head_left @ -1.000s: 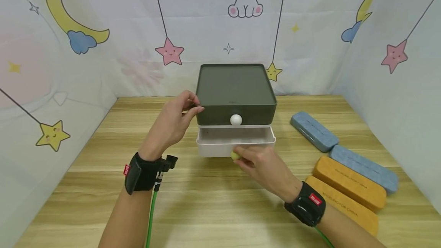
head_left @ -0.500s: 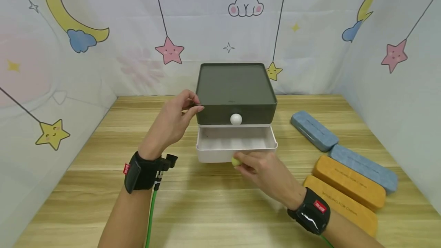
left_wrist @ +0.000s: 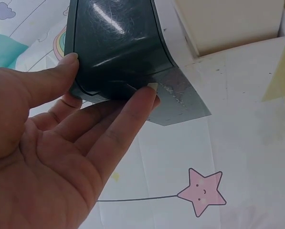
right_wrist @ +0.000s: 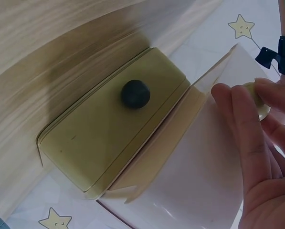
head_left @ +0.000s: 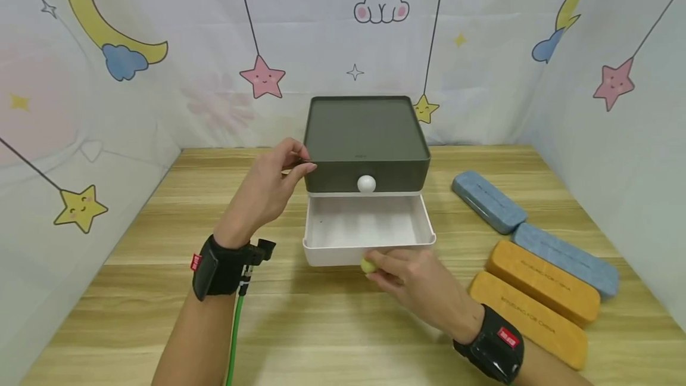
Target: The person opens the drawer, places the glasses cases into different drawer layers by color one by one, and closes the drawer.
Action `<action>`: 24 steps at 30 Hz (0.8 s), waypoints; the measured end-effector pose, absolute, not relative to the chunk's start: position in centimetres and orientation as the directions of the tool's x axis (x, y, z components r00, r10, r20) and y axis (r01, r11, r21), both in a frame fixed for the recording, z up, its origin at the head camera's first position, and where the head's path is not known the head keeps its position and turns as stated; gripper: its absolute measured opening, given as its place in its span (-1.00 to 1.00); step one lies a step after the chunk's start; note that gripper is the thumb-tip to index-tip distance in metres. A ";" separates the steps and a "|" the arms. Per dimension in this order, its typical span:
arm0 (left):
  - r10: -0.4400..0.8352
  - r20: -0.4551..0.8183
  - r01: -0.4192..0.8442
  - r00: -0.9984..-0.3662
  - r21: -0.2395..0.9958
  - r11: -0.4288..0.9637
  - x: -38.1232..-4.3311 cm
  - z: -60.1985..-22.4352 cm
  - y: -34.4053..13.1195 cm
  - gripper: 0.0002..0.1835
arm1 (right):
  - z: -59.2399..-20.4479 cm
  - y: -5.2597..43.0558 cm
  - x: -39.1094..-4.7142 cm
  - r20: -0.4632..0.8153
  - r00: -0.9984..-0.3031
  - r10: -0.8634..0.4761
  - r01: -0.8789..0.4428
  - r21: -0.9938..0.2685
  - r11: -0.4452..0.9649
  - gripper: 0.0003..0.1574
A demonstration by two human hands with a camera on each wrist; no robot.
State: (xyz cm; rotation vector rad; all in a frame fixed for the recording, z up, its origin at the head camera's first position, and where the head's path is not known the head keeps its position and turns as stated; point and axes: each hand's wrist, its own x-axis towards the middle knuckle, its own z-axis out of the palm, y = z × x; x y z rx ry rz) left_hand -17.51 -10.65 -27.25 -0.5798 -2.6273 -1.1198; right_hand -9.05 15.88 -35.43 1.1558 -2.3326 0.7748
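A small two-drawer storage box (head_left: 370,130) has a dark green upper part with a round white knob (head_left: 367,183). Below it, a white drawer (head_left: 332,256) stands pulled out, its bare floor showing. At the box's left front corner, my left hand (head_left: 265,186) grips with thumb and fingers; the left wrist view shows the fingertips (left_wrist: 149,95) against the dark green side. Thumb and fingers of my right hand (head_left: 418,282) pinch the yellow-green knob (head_left: 368,265) on the white drawer's front. From the right wrist, that knob (right_wrist: 264,110) is partly hidden by fingers.
To the right on the wooden table (head_left: 300,338) lie two blue oblong blocks (head_left: 490,201) and two orange ones (head_left: 541,282), lettered on top. A cartoon-printed cloth (head_left: 214,46) encloses the back and sides. A green cable (head_left: 234,332) trails from the left wristband.
My right hand has drawn the white drawer out toward me, so more of its inside shows. My left hand has stayed at the box's corner.
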 end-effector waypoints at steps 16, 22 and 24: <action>0.265 0.362 0.444 -0.894 0.628 0.639 -17.6 -27.2 -10.5 -0.85 | -35.6 16.4 -8.3 0.604 -0.484 -0.633 -0.871 -0.263 0.415 -0.62; 0.268 0.363 0.447 -0.892 0.632 0.633 -17.6 -27.1 -10.6 -0.84 | -35.6 16.5 -7.9 0.589 -0.481 -0.650 -0.872 -0.247 0.422 -0.62; 0.268 0.363 0.447 -0.892 0.628 0.637 -17.6 -27.1 -10.6 -0.85 | -35.5 16.5 -7.8 0.585 -0.481 -0.653 -0.872 -0.244 0.424 -0.61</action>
